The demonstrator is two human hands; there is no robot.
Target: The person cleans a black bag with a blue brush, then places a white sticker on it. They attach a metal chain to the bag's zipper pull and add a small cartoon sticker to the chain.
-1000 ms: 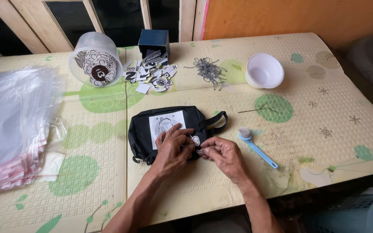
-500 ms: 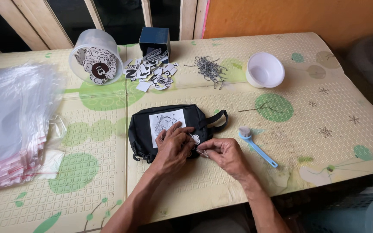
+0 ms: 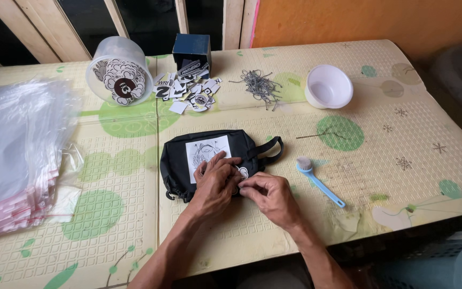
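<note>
While both bare hands meet at the near edge of a black fabric zip pouch (image 3: 215,158) with a white printed patch, the left hand (image 3: 216,182) lies flat on the pouch's lower right part, fingers loosely spread and pressing it down. The right hand (image 3: 267,194) sits just beside it, fingertips pinched narrow on something small at the pouch's right corner; what it grips is too small to tell. The pouch lies directly ahead of the hands, its long axis running left to right, carry strap toward the right. A blue-handled small brush (image 3: 319,180) rests near the right hand. Farther back stand a clear plastic tub (image 3: 117,76) on its side, a scatter of black-and-white stickers (image 3: 188,91), a heap of thin metal pins (image 3: 259,85) and a white round bowl (image 3: 327,86). A stack of clear plastic bags (image 3: 12,155) covers the left of the cream, green-spotted table mat (image 3: 402,139), against wooden slats and an orange wall.
</note>
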